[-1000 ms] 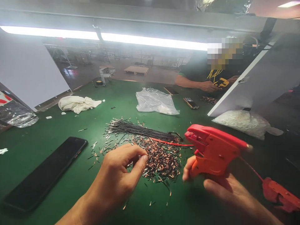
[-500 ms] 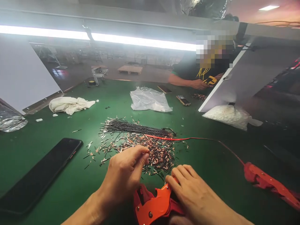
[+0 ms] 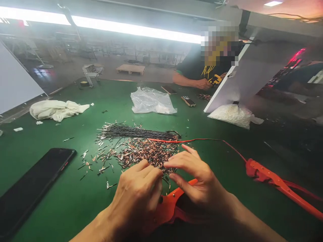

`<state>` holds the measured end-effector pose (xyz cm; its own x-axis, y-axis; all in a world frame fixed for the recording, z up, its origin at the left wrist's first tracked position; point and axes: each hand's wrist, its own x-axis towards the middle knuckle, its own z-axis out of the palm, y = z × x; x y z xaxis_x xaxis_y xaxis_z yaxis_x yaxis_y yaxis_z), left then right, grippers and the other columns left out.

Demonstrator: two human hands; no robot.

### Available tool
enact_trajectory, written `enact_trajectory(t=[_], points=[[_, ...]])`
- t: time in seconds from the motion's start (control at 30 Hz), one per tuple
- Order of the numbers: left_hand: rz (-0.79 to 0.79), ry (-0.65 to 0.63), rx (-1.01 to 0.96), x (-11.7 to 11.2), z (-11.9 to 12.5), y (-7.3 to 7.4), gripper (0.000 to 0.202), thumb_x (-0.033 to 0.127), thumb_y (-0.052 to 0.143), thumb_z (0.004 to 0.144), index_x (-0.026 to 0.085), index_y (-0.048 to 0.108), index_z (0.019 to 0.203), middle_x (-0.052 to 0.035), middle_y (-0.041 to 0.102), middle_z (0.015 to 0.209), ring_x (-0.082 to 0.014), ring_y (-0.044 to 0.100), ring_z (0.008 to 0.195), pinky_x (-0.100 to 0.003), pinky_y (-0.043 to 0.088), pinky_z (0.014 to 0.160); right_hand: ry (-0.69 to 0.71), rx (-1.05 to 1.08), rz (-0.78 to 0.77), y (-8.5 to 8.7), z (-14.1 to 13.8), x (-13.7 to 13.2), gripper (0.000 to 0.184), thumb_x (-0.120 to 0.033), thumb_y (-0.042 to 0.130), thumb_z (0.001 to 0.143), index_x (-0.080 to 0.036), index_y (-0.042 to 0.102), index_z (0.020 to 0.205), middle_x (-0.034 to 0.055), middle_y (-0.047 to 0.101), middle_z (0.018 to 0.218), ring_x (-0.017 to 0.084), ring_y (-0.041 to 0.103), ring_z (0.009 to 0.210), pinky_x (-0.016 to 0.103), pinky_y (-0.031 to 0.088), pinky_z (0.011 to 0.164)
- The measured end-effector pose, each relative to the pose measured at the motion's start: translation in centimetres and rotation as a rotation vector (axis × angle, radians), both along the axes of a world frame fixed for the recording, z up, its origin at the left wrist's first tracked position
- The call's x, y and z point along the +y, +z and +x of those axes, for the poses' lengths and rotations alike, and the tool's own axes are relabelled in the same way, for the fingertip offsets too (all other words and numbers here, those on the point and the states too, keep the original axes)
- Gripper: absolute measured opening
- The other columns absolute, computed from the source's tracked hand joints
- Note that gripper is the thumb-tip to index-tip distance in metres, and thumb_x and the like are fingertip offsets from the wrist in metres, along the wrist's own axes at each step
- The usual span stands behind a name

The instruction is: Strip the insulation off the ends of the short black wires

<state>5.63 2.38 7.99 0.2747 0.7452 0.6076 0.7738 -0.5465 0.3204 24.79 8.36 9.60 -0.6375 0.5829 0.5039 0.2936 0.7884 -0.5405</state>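
My left hand [image 3: 140, 188] is closed, its fingers curled beside the head of an orange-red wire stripper [image 3: 170, 203]; what they hold is hidden. Just above the tool's handle, my right hand [image 3: 195, 174] has its thumb and fingers apart, with nothing visible between them. Beyond both hands lies a heap of short cut wire ends [image 3: 147, 153] with copper showing. Behind the heap is a bundle of thin black wires [image 3: 136, 131], metallic tips toward the left. A thin red strip [image 3: 186, 140] runs from the bundle to the right.
A second orange-red tool [image 3: 275, 178] lies at right. A black phone [image 3: 37, 191] rests at left. Farther back are a white cloth [image 3: 57, 109], a clear plastic bag [image 3: 152, 101], and a filled bag [image 3: 229, 116] by a white panel. A co-worker's hand [image 3: 204, 84] is across the table.
My right hand has come off the stripper's handle, risen and opened. My left hand has turned, its knuckles now upward, and sits lower by the tool. The view has shifted to the right.
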Motion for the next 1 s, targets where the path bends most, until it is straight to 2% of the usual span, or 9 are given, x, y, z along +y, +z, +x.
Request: enact_trajectory(t=[0.1, 0.23, 0.4, 0.5, 0.6, 0.73, 0.93, 1.0], points=[[-0.009, -0.020, 0.032, 0.0, -0.2, -0.2, 0.019, 0.004, 0.046, 0.086, 0.016, 0.060, 0.082, 0.0005, 0.059, 0.059, -0.0146, 0.048, 0.054, -0.026, 0.039, 0.050, 0.043, -0.022, -0.050, -1.0, -0.3, 0.2, 0.017, -0.010, 0.058, 0.089, -0.025, 0.062, 0.096, -0.0033, 0.071, 0.084, 0.015, 0.067, 0.082, 0.057, 0.023, 0.112], [-0.055, -0.023, 0.122, 0.1, -0.4, -0.6, 0.016, 0.010, 0.046, 0.087, 0.018, 0.057, 0.078, 0.0019, 0.056, 0.056, -0.0155, 0.047, 0.049, -0.027, 0.037, 0.048, 0.022, -0.058, -0.075, -1.8, 0.1, -0.1, 0.015, -0.008, 0.059, 0.087, -0.021, 0.063, 0.093, -0.0047, 0.067, 0.074, 0.012, 0.064, 0.069, 0.055, 0.026, 0.111], [0.033, -0.027, 0.255, 0.3, -0.1, -0.8, 0.017, 0.010, 0.040, 0.090, 0.017, 0.055, 0.085, 0.0038, 0.055, 0.055, -0.0145, 0.048, 0.045, -0.029, 0.036, 0.050, -0.026, -0.058, 0.061, -2.2, 0.0, -0.4, 0.014, -0.007, 0.054, 0.089, -0.018, 0.061, 0.092, -0.0031, 0.066, 0.073, 0.013, 0.062, 0.066, 0.053, 0.028, 0.110], [0.057, -0.059, 0.288, 0.3, 0.2, -1.0, 0.016, 0.011, 0.042, 0.090, 0.018, 0.051, 0.078, 0.0042, 0.054, 0.055, -0.0132, 0.046, 0.043, -0.030, 0.035, 0.050, -0.038, -0.071, 0.105, -2.4, -0.3, -0.6, 0.013, -0.007, 0.052, 0.091, -0.018, 0.058, 0.092, -0.0022, 0.067, 0.076, 0.013, 0.062, 0.068, 0.053, 0.024, 0.111], [0.058, -0.064, 0.309, 0.1, 0.4, -1.3, 0.016, 0.008, 0.044, 0.084, 0.019, 0.047, 0.072, 0.0039, 0.053, 0.055, -0.0125, 0.046, 0.043, -0.030, 0.036, 0.052, -0.027, -0.118, 0.135, -2.7, -0.4, -0.5, 0.013, -0.006, 0.051, 0.090, -0.017, 0.058, 0.091, -0.0019, 0.066, 0.075, 0.013, 0.061, 0.068, 0.054, 0.022, 0.112], [0.072, -0.066, 0.299, -0.3, 0.6, -1.3, 0.008, 0.011, 0.046, 0.081, 0.018, 0.048, 0.077, 0.0041, 0.054, 0.054, -0.0129, 0.047, 0.043, -0.031, 0.041, 0.057, -0.040, -0.151, 0.192, -3.0, -0.6, -0.2, 0.014, -0.006, 0.049, 0.088, -0.017, 0.058, 0.088, -0.0022, 0.063, 0.071, 0.014, 0.059, 0.066, 0.056, 0.021, 0.112], [0.097, 0.000, 0.252, -0.6, 1.0, -0.5, 0.024, -0.001, 0.037, 0.077, 0.022, 0.040, 0.071, 0.0054, 0.051, 0.051, -0.0113, 0.046, 0.040, -0.035, 0.047, 0.069, -0.100, -0.123, 0.276, -2.6, -1.3, -0.3, 0.014, -0.009, 0.048, 0.090, -0.017, 0.056, 0.082, -0.0024, 0.063, 0.069, 0.013, 0.058, 0.065, 0.056, 0.019, 0.113], [0.097, 0.001, 0.220, -0.6, 1.1, -0.2, 0.022, 0.001, 0.038, 0.080, 0.022, 0.039, 0.073, 0.0063, 0.050, 0.051, -0.0108, 0.047, 0.040, -0.034, 0.048, 0.070, -0.132, -0.096, 0.292, -2.5, -1.6, -0.5, 0.014, -0.009, 0.048, 0.088, -0.017, 0.056, 0.080, -0.0025, 0.063, 0.068, 0.013, 0.058, 0.063, 0.056, 0.021, 0.113]])
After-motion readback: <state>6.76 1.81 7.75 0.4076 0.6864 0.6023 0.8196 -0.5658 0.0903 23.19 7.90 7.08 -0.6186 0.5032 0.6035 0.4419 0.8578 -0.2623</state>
